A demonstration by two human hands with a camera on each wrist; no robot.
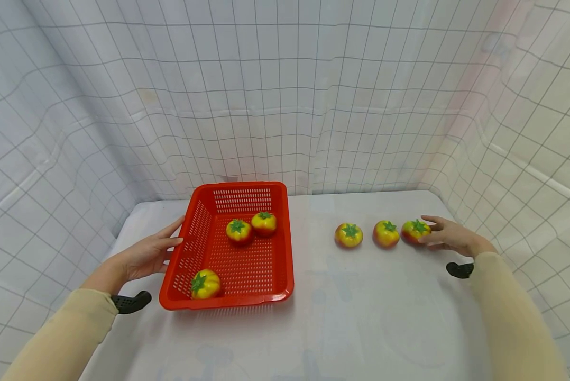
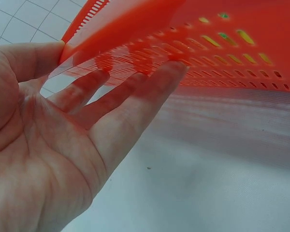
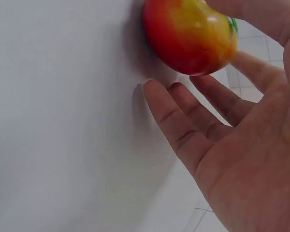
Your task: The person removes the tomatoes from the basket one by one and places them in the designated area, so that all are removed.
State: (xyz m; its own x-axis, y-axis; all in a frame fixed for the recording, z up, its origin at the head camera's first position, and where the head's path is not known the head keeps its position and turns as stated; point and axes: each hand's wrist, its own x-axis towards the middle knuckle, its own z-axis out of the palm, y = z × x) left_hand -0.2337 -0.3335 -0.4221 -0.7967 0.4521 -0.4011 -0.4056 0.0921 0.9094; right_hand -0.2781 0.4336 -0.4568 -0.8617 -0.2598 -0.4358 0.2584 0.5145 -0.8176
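Note:
My left hand (image 1: 147,256) is at the left side of a red plastic basket (image 1: 288,254). In the left wrist view its thumb tip meets the rim, and the straight fingers (image 2: 135,108) lie against the slotted outer wall. Inside the basket sit three red-and-yellow tomatoes with green leafy tops: one tomato (image 1: 206,284) at the near left corner, two farther back. Over on the right, my right hand (image 1: 451,236) reaches round the rightmost tomato (image 1: 414,232) of a row of three. Its thumb overlaps that tomato in the right wrist view, while the other fingers extend loosely beside it.
Two more tomatoes, the middle one (image 1: 386,234) and the left one (image 1: 348,235), stand on the white-covered table (image 1: 361,312) between basket and right hand. White grid-patterned curtains (image 1: 309,106) enclose the back and both sides.

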